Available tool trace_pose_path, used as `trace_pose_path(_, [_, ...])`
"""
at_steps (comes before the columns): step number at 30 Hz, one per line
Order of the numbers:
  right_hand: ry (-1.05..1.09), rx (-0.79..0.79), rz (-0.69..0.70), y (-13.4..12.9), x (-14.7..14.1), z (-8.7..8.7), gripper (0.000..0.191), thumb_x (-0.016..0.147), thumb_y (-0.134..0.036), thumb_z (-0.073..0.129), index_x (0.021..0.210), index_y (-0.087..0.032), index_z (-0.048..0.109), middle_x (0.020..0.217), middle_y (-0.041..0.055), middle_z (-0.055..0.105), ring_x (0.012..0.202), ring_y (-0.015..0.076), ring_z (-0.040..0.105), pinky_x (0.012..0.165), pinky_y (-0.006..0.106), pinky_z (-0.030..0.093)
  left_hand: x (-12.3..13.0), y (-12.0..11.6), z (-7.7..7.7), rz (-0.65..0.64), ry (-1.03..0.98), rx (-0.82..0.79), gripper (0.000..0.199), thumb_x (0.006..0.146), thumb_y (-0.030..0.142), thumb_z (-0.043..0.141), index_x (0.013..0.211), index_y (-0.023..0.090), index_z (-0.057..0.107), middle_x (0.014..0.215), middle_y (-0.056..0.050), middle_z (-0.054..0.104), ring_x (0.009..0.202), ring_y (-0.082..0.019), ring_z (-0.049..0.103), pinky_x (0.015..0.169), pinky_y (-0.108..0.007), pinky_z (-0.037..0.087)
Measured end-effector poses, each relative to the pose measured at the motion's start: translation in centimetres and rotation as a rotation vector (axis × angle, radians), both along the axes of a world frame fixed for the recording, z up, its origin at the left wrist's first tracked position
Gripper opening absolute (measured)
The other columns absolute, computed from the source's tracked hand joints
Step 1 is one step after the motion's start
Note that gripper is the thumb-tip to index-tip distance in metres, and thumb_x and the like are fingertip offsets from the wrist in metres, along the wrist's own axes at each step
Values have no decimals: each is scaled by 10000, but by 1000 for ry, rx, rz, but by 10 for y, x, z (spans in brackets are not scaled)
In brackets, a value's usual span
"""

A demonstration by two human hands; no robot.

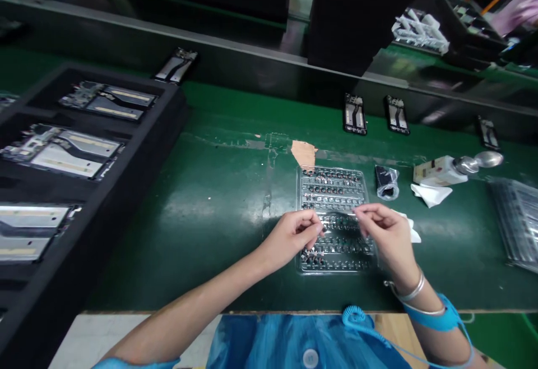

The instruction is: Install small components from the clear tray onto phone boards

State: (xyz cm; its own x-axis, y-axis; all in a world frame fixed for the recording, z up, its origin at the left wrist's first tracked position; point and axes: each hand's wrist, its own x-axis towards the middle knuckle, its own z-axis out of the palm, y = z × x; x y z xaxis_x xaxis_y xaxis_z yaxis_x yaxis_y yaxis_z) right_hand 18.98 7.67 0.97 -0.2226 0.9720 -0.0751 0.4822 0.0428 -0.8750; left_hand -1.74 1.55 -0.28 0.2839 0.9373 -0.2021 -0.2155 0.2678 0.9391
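A clear plastic tray (342,258) lies in front of me, its rows partly filled with small dark electronic parts. Over its left side, my left hand (295,232) is closed in a pinch; a tiny dark bit shows by the fingertips, too small to name. My right hand (384,230) hovers at the tray's right edge, thumb and forefinger pressed together, and what they hold, if anything, I cannot make out. A silver bracelet (416,289) and a blue wrist strap (435,316) with a coiled cord are on my right wrist.
At left stands a black foam tray (138,158) of opened phone bodies. More phone bodies (355,114) lie along the back ledge. Right of the clear tray are a small plastic bag (386,183), a white bottle (439,171), white tissue (431,194) and stacked clear trays (515,217).
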Motion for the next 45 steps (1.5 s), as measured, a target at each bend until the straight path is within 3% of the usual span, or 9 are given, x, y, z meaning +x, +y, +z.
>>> trace_pose_path(3, [124, -157, 147, -14, -22, 2, 164, 769, -331, 648, 787, -169, 657, 465, -39, 503, 428, 91, 432, 448, 226, 344, 0, 0, -2, 7, -26, -8, 205, 849, 306, 494, 725, 145, 521, 517, 53, 453, 475, -63, 392, 488, -194, 298])
trace_pose_path(7, [170, -192, 200, -22, -32, -2, 129, 773, -300, 649, 789, -173, 669, 466, -44, 510, 425, 81, 430, 453, 219, 349, 0, 0, -3, 15, -57, 1, 196, 849, 297, 493, 734, 141, 519, 513, 51, 458, 472, -62, 394, 486, -190, 295])
trace_pose_path(14, [118, -95, 143, -29, -34, -4, 126, 767, -300, 657, 804, -188, 702, 480, -28, 545, 426, 96, 461, 446, 232, 373, -1, 0, -1, 22, -63, -7, 195, 850, 295, 489, 725, 147, 508, 506, 52, 451, 470, -64, 386, 486, -191, 291])
trace_pose_path(20, [-5, 122, 130, -33, -34, -4, 98, 731, -254, 694, 820, -232, 731, 617, 10, 654, 445, 112, 498, 469, 265, 420, -2, 0, 1, 9, -73, -25, 197, 849, 291, 481, 711, 150, 489, 506, 52, 454, 459, -60, 372, 483, -189, 283])
trace_pose_path(26, [164, -36, 125, -31, -32, -7, 62, 750, -238, 681, 796, -223, 719, 575, -7, 625, 446, 104, 504, 452, 246, 407, -2, 0, 3, 12, -69, -11, 175, 851, 254, 470, 711, 151, 491, 500, 55, 450, 456, -62, 376, 481, -190, 287])
trace_pose_path(33, [205, -9, 179, -28, -34, -7, 76, 743, -199, 687, 787, -236, 737, 592, -5, 617, 538, 128, 531, 545, 277, 417, -2, 0, 5, 26, -11, 2, 175, 852, 243, 464, 703, 153, 479, 512, 58, 444, 477, -62, 388, 505, -190, 308])
trace_pose_path(38, [263, -205, 163, -24, -36, -5, 121, 717, -238, 716, 829, -205, 682, 620, -12, 607, 534, 106, 525, 525, 238, 421, -1, -2, 5, 22, 79, 57, 181, 856, 246, 464, 702, 154, 489, 536, 55, 449, 498, -68, 405, 528, -200, 323])
trace_pose_path(43, [270, -365, 260, -18, -39, 6, 185, 747, -293, 685, 895, -198, 627, 571, -30, 550, 521, 101, 512, 489, 220, 393, -2, -2, 4, 23, 99, 66, 190, 859, 248, 465, 693, 157, 489, 540, 56, 450, 503, -66, 408, 532, -199, 326])
trace_pose_path(45, [208, -335, 338, -3, -38, 15, 211, 781, -328, 646, 952, -206, 623, 596, -18, 581, 528, 106, 514, 492, 230, 397, -3, -1, 4, 23, 31, 38, 178, 858, 249, 466, 709, 157, 495, 532, 57, 451, 494, -64, 407, 522, -197, 323])
